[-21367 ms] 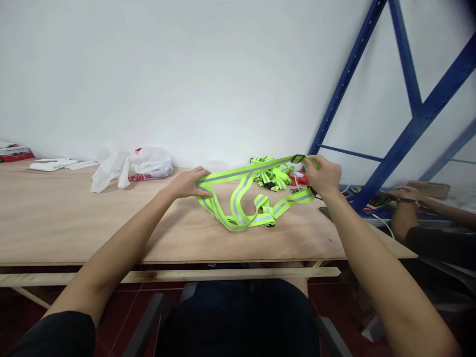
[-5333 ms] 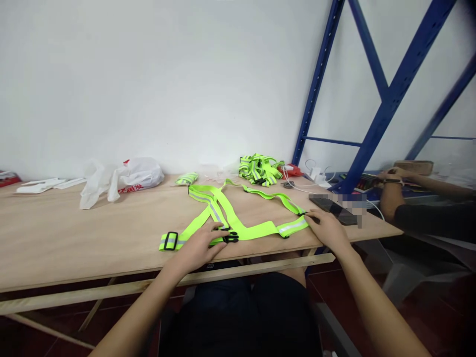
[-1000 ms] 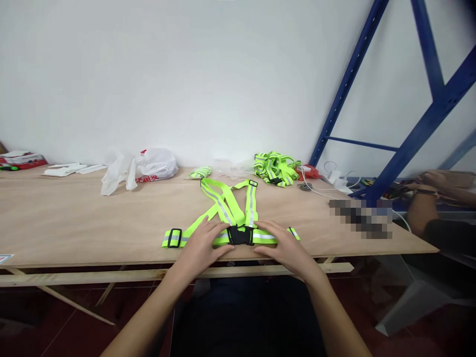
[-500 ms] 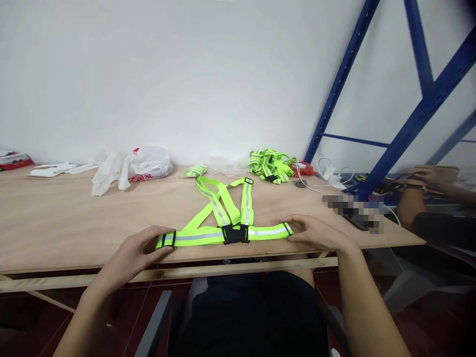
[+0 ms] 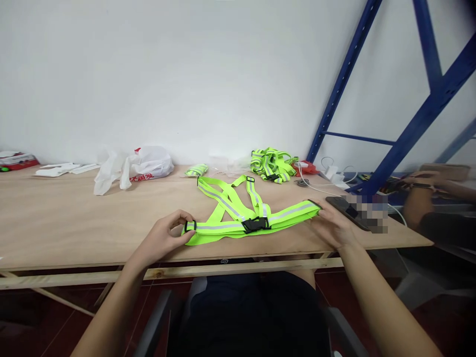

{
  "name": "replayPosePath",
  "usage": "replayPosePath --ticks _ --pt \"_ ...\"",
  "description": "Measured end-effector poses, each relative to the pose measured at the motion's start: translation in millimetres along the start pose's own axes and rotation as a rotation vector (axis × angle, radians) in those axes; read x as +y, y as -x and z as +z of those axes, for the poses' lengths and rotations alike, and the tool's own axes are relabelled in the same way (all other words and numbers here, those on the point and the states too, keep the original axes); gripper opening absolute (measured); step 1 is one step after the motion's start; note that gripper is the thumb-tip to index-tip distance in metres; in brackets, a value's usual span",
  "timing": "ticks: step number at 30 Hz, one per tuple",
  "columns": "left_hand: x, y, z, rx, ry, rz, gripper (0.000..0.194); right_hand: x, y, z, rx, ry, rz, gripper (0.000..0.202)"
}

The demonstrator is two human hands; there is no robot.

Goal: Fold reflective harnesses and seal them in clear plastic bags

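Observation:
A neon-yellow reflective vest [image 5: 223, 201] made of straps lies on the table in front of me. Its waist belt, with a black buckle [image 5: 256, 224] fastened near the middle, stretches between my hands. My left hand [image 5: 165, 235] pinches the belt's left end at a black slider [image 5: 190, 226]. The right end of the belt is lifted and gripped by my right hand [image 5: 330, 225], whose fingers are partly behind the strap. The shoulder straps lie crossed on the table beyond the belt.
Along the wall are a white plastic bag [image 5: 150, 162], a folded reflective bundle [image 5: 196, 170], and a pile of reflective straps [image 5: 273, 164]. A phone [image 5: 344, 210] and white cables lie at right, near a blue metal frame [image 5: 401, 131]. Another person's arm [image 5: 418, 201] appears at far right.
Both hands have shifted right, drawing the belt and buckle with them. The belt's right end has risen and now slants upward, and the belt's lower layer shows.

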State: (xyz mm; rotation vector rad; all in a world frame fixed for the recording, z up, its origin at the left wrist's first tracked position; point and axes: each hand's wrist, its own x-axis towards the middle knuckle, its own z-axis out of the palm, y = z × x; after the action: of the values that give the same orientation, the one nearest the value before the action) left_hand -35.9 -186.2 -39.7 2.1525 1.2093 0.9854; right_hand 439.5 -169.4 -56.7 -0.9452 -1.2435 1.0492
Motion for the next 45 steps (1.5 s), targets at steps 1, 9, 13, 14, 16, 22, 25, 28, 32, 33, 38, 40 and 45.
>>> replayPosePath --ticks 1,9,13,14,16,22,25,28,32,33,38,40,45 --pt "-2 0 1.4 0.01 0.026 -0.001 0.027 1 1 -1 0.01 0.017 -0.019 0.039" --pt "-14 12 0.8 0.062 0.165 -0.052 0.029 6 13 -6 -0.006 0.146 -0.011 0.048" --pt "-9 15 -4.7 0.061 0.105 -0.061 0.024 -5 20 -11 0.002 0.319 0.046 0.059" --pt "-8 16 -6.4 0.052 0.066 -0.06 0.024 -10 23 -12 -0.019 0.411 0.062 0.06" --pt "-7 19 -9.4 0.017 -0.012 -0.063 0.023 -20 28 -12 -0.084 0.617 0.087 0.061" --pt "-13 32 -13.4 -0.158 -0.116 -0.114 0.021 -33 40 -1 -0.24 1.024 0.058 0.053" --pt "-10 32 -17.5 -0.222 -0.22 -0.072 0.017 -39 40 9 -0.274 1.13 0.035 0.047" --pt "5 26 -20.4 -0.255 -0.328 -0.064 0.026 -46 39 17 -0.366 1.152 0.042 0.048" --pt "48 9 -13.2 -0.233 -0.396 0.05 0.046 -47 38 27 -0.333 1.259 0.041 0.069" --pt "60 2 -9.5 -0.253 -0.388 0.117 0.047 -45 39 33 -0.291 1.28 0.017 0.073" --pt "91 -75 18.1 -0.461 -0.382 0.407 0.039 -28 43 80 -0.334 1.235 -0.164 0.072" --pt "89 -125 36.6 -0.463 -0.493 0.41 0.038 -20 44 98 -0.42 1.21 -0.196 0.071" --pt "63 -245 100.5 -0.378 -0.806 0.219 0.042 -6 46 112 -0.501 1.222 -0.153 0.073"
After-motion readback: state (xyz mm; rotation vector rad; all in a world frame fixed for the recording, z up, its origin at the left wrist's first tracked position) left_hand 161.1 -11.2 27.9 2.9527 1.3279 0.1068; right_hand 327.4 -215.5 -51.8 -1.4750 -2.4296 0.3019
